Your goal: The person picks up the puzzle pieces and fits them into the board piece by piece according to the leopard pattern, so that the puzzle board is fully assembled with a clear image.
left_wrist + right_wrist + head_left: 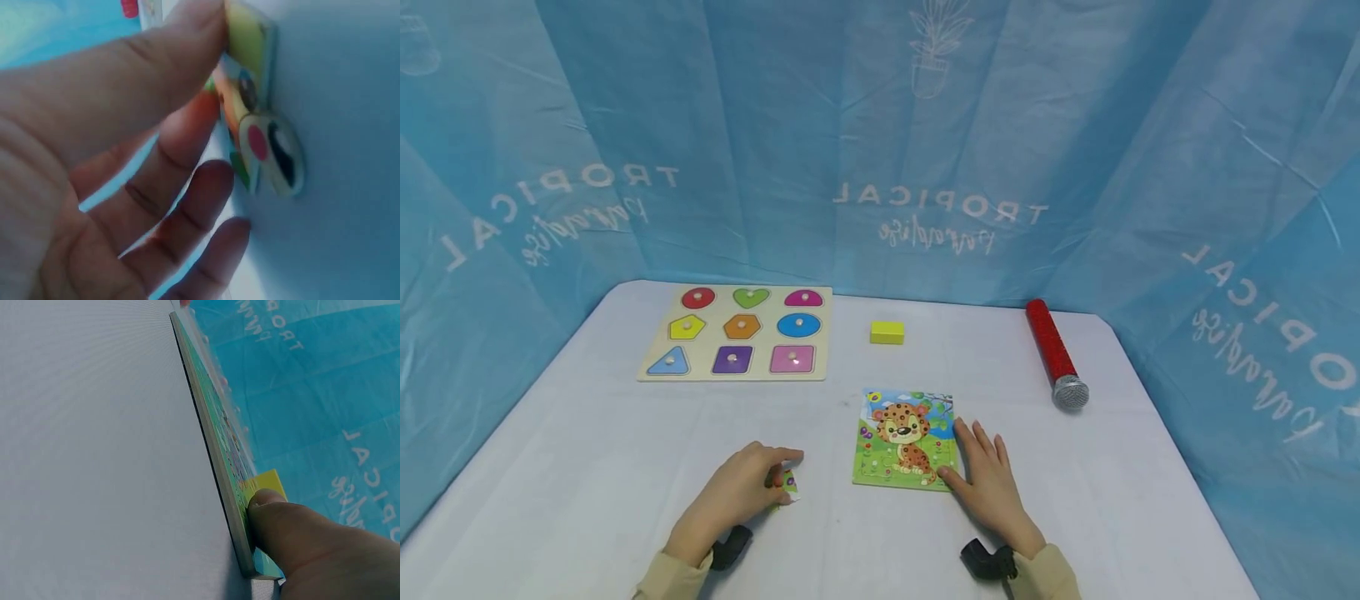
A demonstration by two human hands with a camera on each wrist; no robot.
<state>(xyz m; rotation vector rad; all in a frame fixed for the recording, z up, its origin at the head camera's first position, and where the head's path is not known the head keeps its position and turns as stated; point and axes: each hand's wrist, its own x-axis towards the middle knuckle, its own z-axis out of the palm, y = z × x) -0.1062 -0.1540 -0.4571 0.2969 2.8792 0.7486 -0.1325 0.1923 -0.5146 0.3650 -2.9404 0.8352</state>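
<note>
My left hand [743,486] is low over several loose puzzle pieces [790,483] on the white table, left of the board. In the left wrist view its thumb touches a yellowish piece [249,47], and overlapping it lies a rounded piece [272,153] with pink and black marks. The index finger is stretched out, apart from the thumb; the thumb hides part of the pieces. A square leopard puzzle board [904,437] lies flat at the middle. My right hand [988,483] rests at its right edge, fingers extended, its thumb [281,522] on the board's face.
Behind, at the left, lies a shape-knob board [733,333] with coloured shapes. A yellow block [887,332] sits behind the puzzle board. A red microphone [1052,346] with a silver head lies at the back right. Blue printed curtain [880,150] surrounds the table's back and sides.
</note>
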